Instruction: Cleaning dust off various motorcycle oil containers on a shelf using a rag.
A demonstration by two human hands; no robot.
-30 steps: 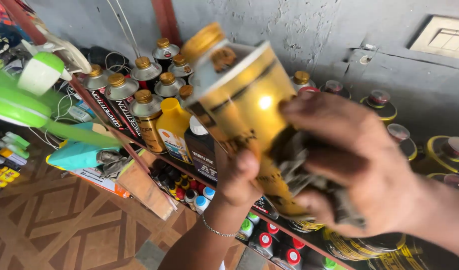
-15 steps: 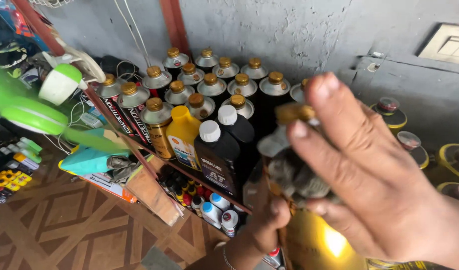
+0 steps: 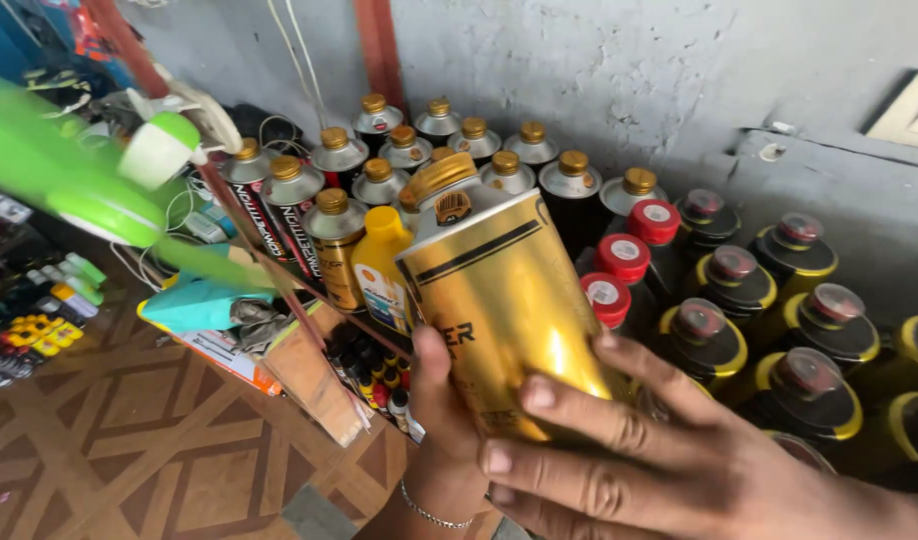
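A shiny gold oil can [image 3: 504, 300] with a gold screw cap is tilted up in front of me, held in both hands. My left hand [image 3: 441, 430], with a thin bracelet on the wrist, grips its lower left side, thumb on the front. My right hand [image 3: 629, 460] wraps its bottom from the right, fingers spread across the gold wall. Behind the can a shelf carries many more cans: silver ones with gold caps [image 3: 409, 150], dark ones with red caps [image 3: 639, 235], and black-and-gold ones with clear caps [image 3: 779, 300].
A yellow bottle [image 3: 381, 262] stands just left of the held can. A green and white object [image 3: 129, 170] juts in from the left. Small bottles [image 3: 374, 385] fill a lower shelf. A patterned brown tile floor [image 3: 129, 440] lies below. A grey wall [image 3: 619, 80] rises behind.
The gold can dropped low and half out of view, then came back up into the middle. My right hand moved from in front of the can down to its bottom.
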